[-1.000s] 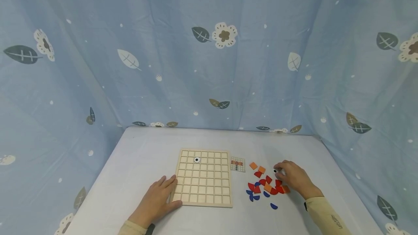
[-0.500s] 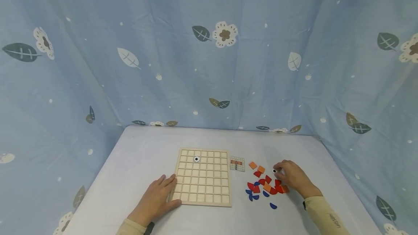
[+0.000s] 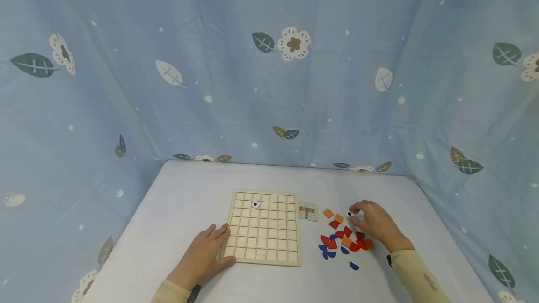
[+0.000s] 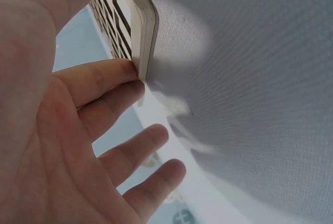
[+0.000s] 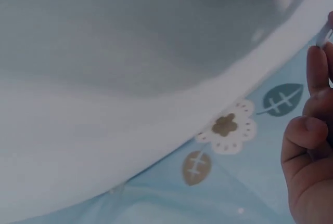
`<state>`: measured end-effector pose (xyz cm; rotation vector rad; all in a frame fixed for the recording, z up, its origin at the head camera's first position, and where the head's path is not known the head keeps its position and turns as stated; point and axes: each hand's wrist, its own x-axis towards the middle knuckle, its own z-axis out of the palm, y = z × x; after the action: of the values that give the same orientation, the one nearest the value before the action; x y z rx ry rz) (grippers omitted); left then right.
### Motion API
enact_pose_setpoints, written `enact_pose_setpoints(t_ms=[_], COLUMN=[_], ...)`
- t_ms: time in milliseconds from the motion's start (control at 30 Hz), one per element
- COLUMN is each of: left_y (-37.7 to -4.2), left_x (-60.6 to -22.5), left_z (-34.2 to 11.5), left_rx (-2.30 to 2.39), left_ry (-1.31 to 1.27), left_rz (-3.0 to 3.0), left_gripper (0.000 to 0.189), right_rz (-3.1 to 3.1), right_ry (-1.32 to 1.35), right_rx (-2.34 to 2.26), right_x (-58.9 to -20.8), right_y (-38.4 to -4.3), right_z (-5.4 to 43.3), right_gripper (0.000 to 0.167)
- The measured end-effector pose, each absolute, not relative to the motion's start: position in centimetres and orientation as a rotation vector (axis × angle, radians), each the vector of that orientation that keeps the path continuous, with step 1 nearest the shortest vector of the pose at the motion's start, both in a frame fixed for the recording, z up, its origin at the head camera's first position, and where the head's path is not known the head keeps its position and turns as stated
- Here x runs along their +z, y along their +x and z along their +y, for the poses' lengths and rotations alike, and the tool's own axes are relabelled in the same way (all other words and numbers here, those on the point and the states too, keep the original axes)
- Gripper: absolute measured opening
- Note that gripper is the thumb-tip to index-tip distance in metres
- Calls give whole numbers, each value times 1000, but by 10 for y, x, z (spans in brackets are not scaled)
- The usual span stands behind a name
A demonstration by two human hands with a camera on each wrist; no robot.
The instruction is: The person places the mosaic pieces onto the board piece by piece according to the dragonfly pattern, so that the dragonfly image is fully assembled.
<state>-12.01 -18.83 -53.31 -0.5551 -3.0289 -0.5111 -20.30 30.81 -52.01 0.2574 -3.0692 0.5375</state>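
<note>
My left hand (image 3: 203, 255) rests against the near left corner of a wooden grid board (image 3: 266, 222), its fingers along the left side and the thumb at the front edge. Close up, the left wrist view shows fingertips touching the board's rim (image 4: 144, 31), the other fingers spread loosely. One white tile with a black dot (image 3: 255, 204) sits in a cell of the board's second row. Between thumb and fingertips my right hand (image 3: 379, 225) pinches another white tile with a black dot (image 3: 350, 213), above the table beside the loose pieces. The right wrist view catches only part of that hand (image 5: 312, 146).
A small printed pattern card (image 3: 308, 211) lies right of the board. Past it are scattered orange squares (image 3: 328, 213), red quarter-round pieces (image 3: 334, 224) and blue half-round pieces (image 3: 354, 266). A blue patterned curtain (image 3: 278, 83) stands behind and beside the white table (image 3: 198, 186).
My right hand has lifted slightly and moved a little left and away with the pinched white tile. The left hand stays at the board. The head view has shifted slightly.
</note>
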Motion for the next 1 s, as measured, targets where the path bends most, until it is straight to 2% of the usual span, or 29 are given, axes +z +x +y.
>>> enact_pose_setpoints(t_ms=[633,1000], left_y=[-122,-121], left_x=[-533,-532], left_z=[-187,-186], left_rx=[-484,-492], left_ry=[-555,-552], left_rz=[-3068,-3069], left_gripper=[80,81], right_rz=[-2938,-2781], right_ry=[435,680], right_rx=[636,653], right_x=[-503,-503], right_y=[-221,-228], right_z=[252,204], right_gripper=[30,26])
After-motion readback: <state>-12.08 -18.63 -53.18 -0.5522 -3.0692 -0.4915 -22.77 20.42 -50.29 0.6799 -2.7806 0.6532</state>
